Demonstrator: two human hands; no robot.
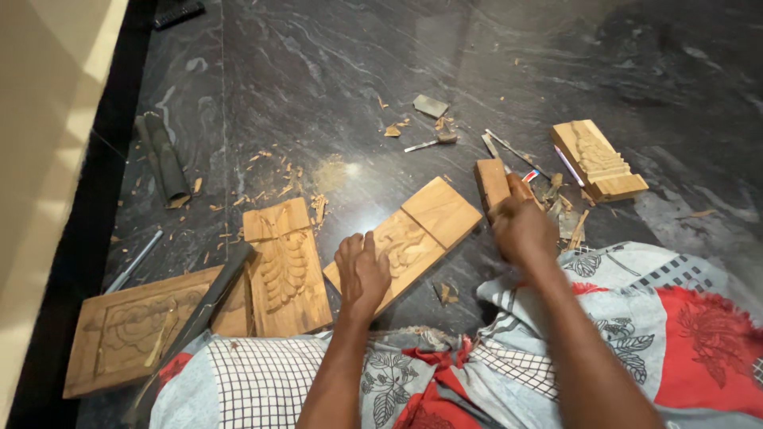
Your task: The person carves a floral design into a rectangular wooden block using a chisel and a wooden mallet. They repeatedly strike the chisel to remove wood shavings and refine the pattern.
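Observation:
My left hand lies flat on a carved wooden plank that rests on the dark stone floor, fingers spread over the leaf carving. My right hand is closed around a wooden mallet, held just right of the plank's far end. The mallet's head points away from me. I sit on the floor with patterned cloth over my legs.
A second carved panel and a larger carved board lie at left, with a dark metal bar across them. Another carved block, chisels, rolled sandpaper and wood chips lie scattered on the floor.

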